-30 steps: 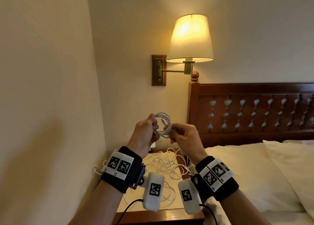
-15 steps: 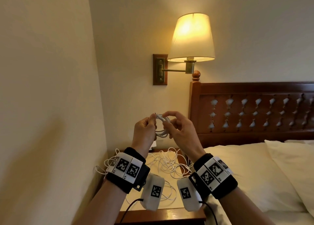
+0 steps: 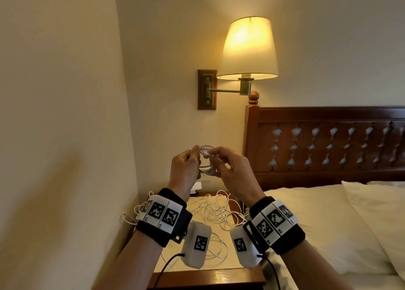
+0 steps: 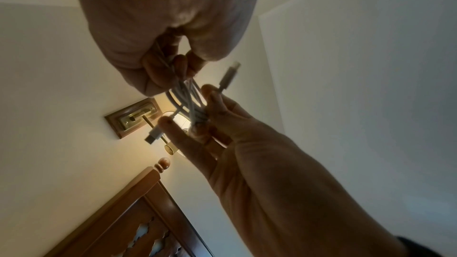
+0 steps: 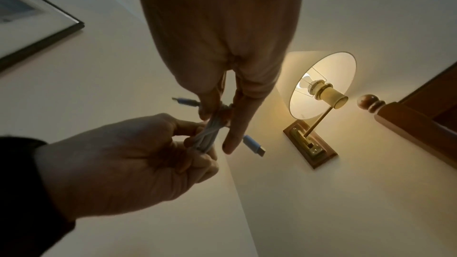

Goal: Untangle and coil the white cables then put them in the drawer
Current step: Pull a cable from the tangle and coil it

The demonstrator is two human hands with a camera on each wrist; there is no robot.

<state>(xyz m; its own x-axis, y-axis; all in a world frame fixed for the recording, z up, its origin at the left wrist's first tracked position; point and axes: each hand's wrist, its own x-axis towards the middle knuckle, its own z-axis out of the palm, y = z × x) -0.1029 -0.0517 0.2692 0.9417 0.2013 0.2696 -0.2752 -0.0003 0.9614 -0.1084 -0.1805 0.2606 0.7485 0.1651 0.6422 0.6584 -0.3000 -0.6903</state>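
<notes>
A small coil of white cable [image 3: 205, 161] is held up in front of the wall, above the nightstand. My left hand [image 3: 195, 156] grips its left side with curled fingers [image 4: 158, 73]. My right hand [image 3: 213, 158] pinches the coil's other side between thumb and fingers [image 5: 233, 134], over the bundled strands [image 5: 210, 130]. Two plugs stick out of the coil, one [image 5: 254, 147] beside my right forefinger and one [image 5: 185, 102] behind the thumb. More white cables [image 3: 215, 210] lie in a loose tangle on the nightstand [image 3: 208, 275] below my wrists.
A lit wall lamp [image 3: 247, 48] on a brass arm hangs above my hands. The dark wooden headboard [image 3: 328, 140] and the bed [image 3: 317, 224] fill the right side. A bare wall [image 3: 61, 136] closes in on the left. A framed picture [image 5: 32, 24] hangs higher up.
My right hand has moved from below the coil up and over it, close against the left hand. The round coil is now squeezed into a narrower bundle.
</notes>
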